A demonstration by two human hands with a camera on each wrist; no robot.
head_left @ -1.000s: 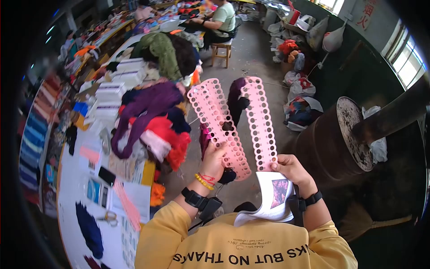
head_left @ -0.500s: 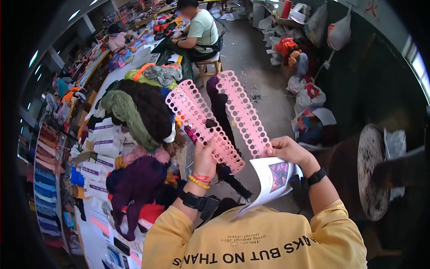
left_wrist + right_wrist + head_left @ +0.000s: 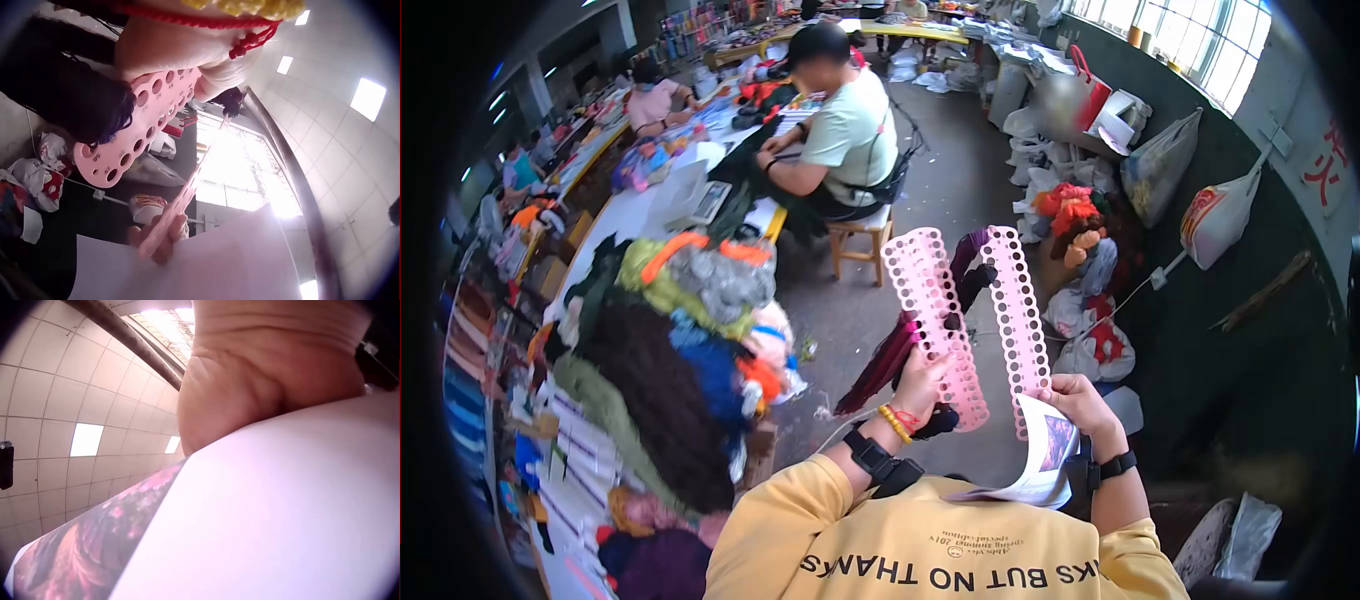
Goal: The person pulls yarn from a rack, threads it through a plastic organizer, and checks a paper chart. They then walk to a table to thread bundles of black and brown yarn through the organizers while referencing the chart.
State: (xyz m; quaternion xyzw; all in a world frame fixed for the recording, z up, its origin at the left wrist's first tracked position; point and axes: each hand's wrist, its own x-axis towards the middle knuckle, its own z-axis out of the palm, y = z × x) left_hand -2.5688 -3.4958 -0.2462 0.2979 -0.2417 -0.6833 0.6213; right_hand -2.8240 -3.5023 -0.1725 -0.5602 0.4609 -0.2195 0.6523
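Observation:
My left hand (image 3: 925, 382) grips pink thread cards (image 3: 928, 318), overlapping and lined with round holes along their edges. Wine-red thread (image 3: 880, 365) hangs from them on the left. Printed numbers show on a pink card (image 3: 128, 128) in the left wrist view, with dark thread (image 3: 112, 112) beside it. With thumb and fingers my right hand (image 3: 1083, 405) pinches the lower end of another pink card (image 3: 1016, 310), along with white paper sheets (image 3: 1040, 465) that curl towards my shirt. Dark purple thread (image 3: 973, 283) runs between the cards. In the right wrist view the paper carries a printed picture (image 3: 87, 556).
Ahead on the left, a person (image 3: 850, 130) sits on a wooden stool (image 3: 858, 245) at a long table. Heaps of coloured yarn (image 3: 660, 400) cover its near part. Stuffed plastic bags (image 3: 1090, 350) line the right wall, and a drum (image 3: 1205, 545) stands at lower right.
The head view has moved forward along the table: the seated person looks larger, and the yarn heaps and drum sit lower. Both hands keep hold of the cards and paper.

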